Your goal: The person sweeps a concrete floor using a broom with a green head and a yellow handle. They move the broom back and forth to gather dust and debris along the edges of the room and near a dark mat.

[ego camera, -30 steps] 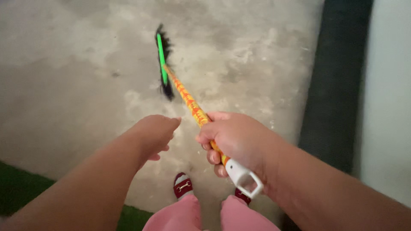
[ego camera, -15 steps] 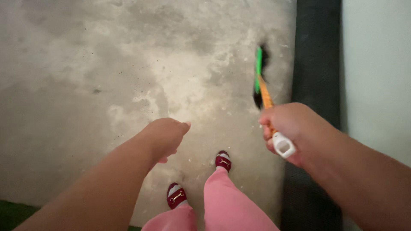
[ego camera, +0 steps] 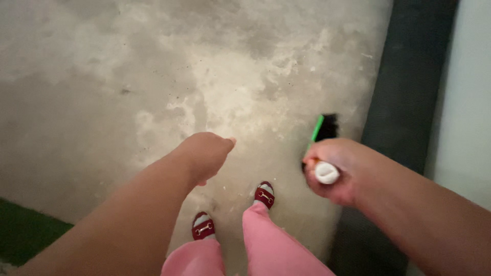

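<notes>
Grey concrete floor (ego camera: 102, 76), patchy and dusty, with a dark strip (ego camera: 404, 102) down the right side and a pale wall (ego camera: 470, 102) past it. Bit of green mat (ego camera: 25, 230) in the bottom left corner.

Closed tight round the top of the broom handle: right hand (ego camera: 335, 171), just above the white end cap (ego camera: 326, 173). Handle now seen almost end-on, so hardly any of it in view. Green broom head (ego camera: 319, 128) with black bristles down on the floor, just past the right hand and right beside the dark strip.

Out in front, over bare floor: left hand (ego camera: 207, 153), fingers loosely curled, holding nothing, well apart from the broom.

Below, two red slippers (ego camera: 265, 194) and pink trousers (ego camera: 276, 245).

Changed since a second ago: broom head then far out in the middle of the floor, long orange handle plain to see. Half a second ago, over by the dark strip but farther off. Now pulled in close, near the feet. Looks like the end of a sweeping stroke, with that side of the floor brushed toward the body. Left hand much the same as before, empty and off the handle.
</notes>
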